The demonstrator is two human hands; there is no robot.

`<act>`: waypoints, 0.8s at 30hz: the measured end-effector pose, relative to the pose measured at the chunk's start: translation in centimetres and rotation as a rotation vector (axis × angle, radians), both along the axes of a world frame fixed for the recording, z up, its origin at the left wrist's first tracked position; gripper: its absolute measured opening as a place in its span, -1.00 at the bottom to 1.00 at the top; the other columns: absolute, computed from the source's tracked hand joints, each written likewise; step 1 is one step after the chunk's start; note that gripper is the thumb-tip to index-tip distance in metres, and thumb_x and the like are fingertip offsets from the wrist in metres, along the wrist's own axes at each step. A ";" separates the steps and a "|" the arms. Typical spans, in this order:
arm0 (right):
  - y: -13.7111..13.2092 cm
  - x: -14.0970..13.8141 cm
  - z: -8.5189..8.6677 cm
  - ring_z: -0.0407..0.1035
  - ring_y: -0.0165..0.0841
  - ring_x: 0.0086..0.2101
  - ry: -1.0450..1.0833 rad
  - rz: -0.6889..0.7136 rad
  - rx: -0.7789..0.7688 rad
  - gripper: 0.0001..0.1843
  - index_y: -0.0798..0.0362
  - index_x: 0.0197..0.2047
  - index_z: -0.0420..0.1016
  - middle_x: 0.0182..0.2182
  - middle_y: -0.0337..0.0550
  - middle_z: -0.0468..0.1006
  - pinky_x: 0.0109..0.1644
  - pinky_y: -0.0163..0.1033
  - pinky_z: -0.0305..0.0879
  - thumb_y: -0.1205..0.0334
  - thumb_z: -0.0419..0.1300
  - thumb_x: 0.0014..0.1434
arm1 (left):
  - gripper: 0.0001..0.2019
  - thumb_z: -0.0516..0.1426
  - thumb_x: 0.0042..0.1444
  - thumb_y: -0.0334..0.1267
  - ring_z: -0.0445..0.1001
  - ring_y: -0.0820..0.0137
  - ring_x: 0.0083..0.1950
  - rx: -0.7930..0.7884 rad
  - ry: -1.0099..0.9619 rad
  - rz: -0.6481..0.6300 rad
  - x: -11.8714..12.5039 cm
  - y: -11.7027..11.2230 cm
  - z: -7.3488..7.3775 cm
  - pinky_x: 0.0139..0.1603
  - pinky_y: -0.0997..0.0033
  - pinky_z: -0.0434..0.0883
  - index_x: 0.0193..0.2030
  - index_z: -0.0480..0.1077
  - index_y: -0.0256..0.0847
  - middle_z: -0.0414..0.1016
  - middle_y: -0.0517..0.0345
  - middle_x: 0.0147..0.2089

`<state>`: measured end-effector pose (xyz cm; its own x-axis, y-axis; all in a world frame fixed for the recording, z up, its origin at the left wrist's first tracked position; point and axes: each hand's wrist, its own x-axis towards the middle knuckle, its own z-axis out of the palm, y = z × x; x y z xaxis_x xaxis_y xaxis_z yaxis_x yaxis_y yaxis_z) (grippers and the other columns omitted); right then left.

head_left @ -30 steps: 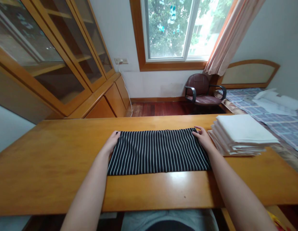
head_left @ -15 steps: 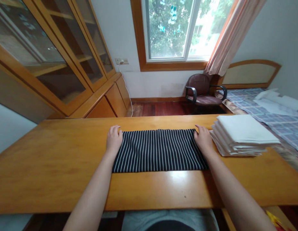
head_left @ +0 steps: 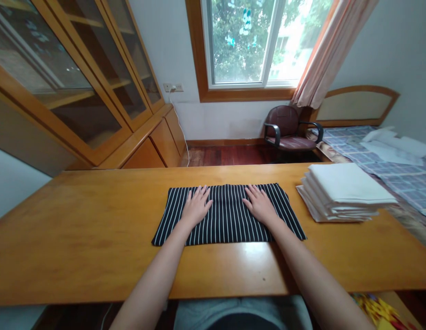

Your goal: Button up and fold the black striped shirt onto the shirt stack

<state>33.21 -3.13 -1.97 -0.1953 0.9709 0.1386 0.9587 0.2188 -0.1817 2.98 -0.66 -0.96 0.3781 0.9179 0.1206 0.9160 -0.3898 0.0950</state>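
A black-and-white striped cloth lies on the wooden surface, and I see the left hand and right hand spread on it, palms down, a white folded stack just beside its right end

Both palms, left hand and right hand, flat on striped cloth; white stack on table, right side.

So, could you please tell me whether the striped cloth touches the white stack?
Apart: the head view shows tabletop between the striped cloth and the white stack.
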 end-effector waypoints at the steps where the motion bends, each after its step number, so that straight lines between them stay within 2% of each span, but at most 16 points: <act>1: 0.2 1.6 -0.3 -0.07 -0.14 0.40 -0.018 -0.057 0.004 -0.32 0.12 0.42 0.17 0.42 0.03 0.08 0.45 0.09 -0.13 -0.12 -0.15 0.42 | -0.41 -0.20 0.40 0.05 -0.09 0.17 0.54 -0.002 0.009 0.038 -1.1 0.3 -0.1 0.50 -0.09 -0.10 0.48 0.05 -0.11 -0.01 0.11 0.52; 4: 0.3 5.8 -0.7 -0.07 -0.15 0.40 -0.058 -0.140 -0.007 -0.29 0.25 0.42 0.14 0.42 0.11 0.07 0.45 0.01 -0.11 -0.08 -0.16 0.42 | -0.38 -0.24 0.41 0.04 -0.07 0.15 0.53 -0.015 0.041 0.158 -3.9 0.8 0.0 0.50 -0.09 -0.09 0.49 0.03 -0.21 0.00 0.04 0.51; 6: 0.1 7.5 -0.8 -0.06 -0.15 0.40 -0.068 -0.186 -0.022 -0.29 0.23 0.43 0.12 0.43 0.09 0.05 0.44 0.04 -0.09 -0.08 -0.18 0.42 | -0.36 -0.25 0.41 0.03 -0.08 0.15 0.53 -0.021 0.064 0.208 -4.9 0.9 0.0 0.50 -0.04 -0.09 0.48 0.04 -0.28 0.00 0.00 0.51; 10: -0.2 8.7 -0.6 -0.10 -0.13 0.41 -0.080 -0.273 -0.059 -0.31 0.13 0.46 0.05 0.44 0.01 0.03 0.44 0.17 -0.13 -0.08 -0.21 0.42 | -0.32 -0.28 0.40 0.06 -0.10 0.14 0.54 -0.036 0.081 0.254 -5.2 0.9 0.1 0.52 0.00 -0.13 0.48 0.05 -0.35 -0.06 0.00 0.52; 15: -0.1 8.9 -0.1 -0.06 -0.09 0.39 -0.100 -0.293 -0.086 -0.33 0.17 0.45 0.08 0.43 -0.01 0.04 0.42 0.21 -0.12 -0.02 -0.22 0.42 | -0.32 -0.27 0.39 0.06 -0.11 0.12 0.54 -0.060 0.065 0.290 -5.2 0.8 0.6 0.52 -0.05 -0.15 0.48 0.03 -0.34 -0.07 -0.01 0.53; 18: -0.3 8.2 0.5 -0.04 -0.06 0.38 -0.123 -0.306 -0.021 -0.39 0.24 0.41 0.15 0.41 0.07 0.09 0.41 0.22 -0.12 0.13 -0.21 0.42 | -0.35 -0.25 0.39 0.03 -0.11 0.05 0.54 -0.092 0.057 0.292 -5.1 0.4 1.3 0.49 -0.18 -0.13 0.48 0.05 -0.33 -0.08 -0.03 0.53; 20: -0.6 6.7 0.9 -0.04 -0.07 0.38 -0.119 -0.295 0.058 -0.41 0.30 0.38 0.18 0.40 0.14 0.12 0.42 0.19 -0.12 0.21 -0.23 0.41 | -0.39 -0.21 0.40 -0.02 -0.11 0.02 0.53 -0.065 0.057 0.287 -4.5 -0.1 1.7 0.47 -0.25 -0.15 0.46 0.08 -0.30 -0.06 -0.05 0.52; 22: -0.9 4.1 1.4 -0.04 -0.08 0.39 -0.090 -0.234 0.127 -0.41 0.33 0.37 0.19 0.39 0.18 0.14 0.43 0.12 -0.14 0.22 -0.23 0.42 | -0.44 -0.19 0.40 -0.08 -0.08 0.04 0.53 0.000 0.053 0.238 -2.9 -0.7 2.1 0.48 -0.26 -0.19 0.44 0.14 -0.25 0.02 -0.04 0.50; 24: -1.1 0.8 1.8 -0.04 -0.10 0.39 -0.040 -0.128 0.160 -0.40 0.31 0.38 0.18 0.39 0.18 0.14 0.44 0.08 -0.16 0.16 -0.23 0.43 | -0.47 -0.19 0.40 -0.10 -0.04 0.10 0.52 0.038 0.025 0.135 -0.6 -1.2 2.2 0.49 -0.21 -0.20 0.42 0.19 -0.17 0.11 0.03 0.48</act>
<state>33.96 -4.21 -0.19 -0.0803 0.9544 0.2875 0.9863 0.1177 -0.1152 2.36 -1.89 1.27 0.2551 0.9555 0.1483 0.9621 -0.2661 0.0595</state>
